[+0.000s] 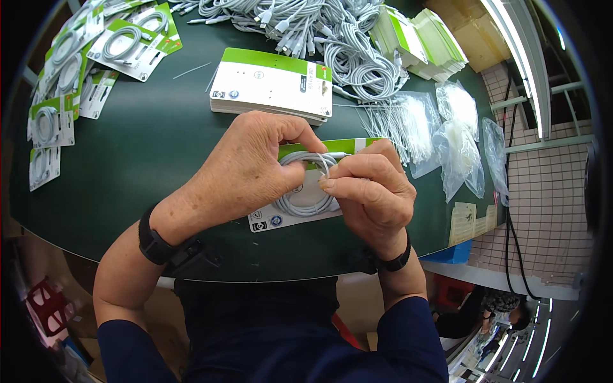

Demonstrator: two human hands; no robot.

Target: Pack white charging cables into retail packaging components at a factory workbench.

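A coiled grey-white cable point(299, 209) lies on a green and white backing card point(263, 220) right in front of me. My left hand point(246, 169) is closed at the coil's upper left, its thumb and forefinger pinching the cable. From the other side my right hand point(375, 191) pinches a thin white cable tie point(324, 164) that loops around the coil's upper right. The fingertips of both hands almost meet there. Part of the coil and the card's right side are hidden behind my fingers.
A stack of blank cards point(271, 80) sits just beyond my hands. Loose cables point(364, 60) pile up behind it, beside more card stacks point(434, 48). Loose cable ties point(408, 127) and clear bags point(460, 143) lie at right. Carded cables point(124, 48) overlap at far left.
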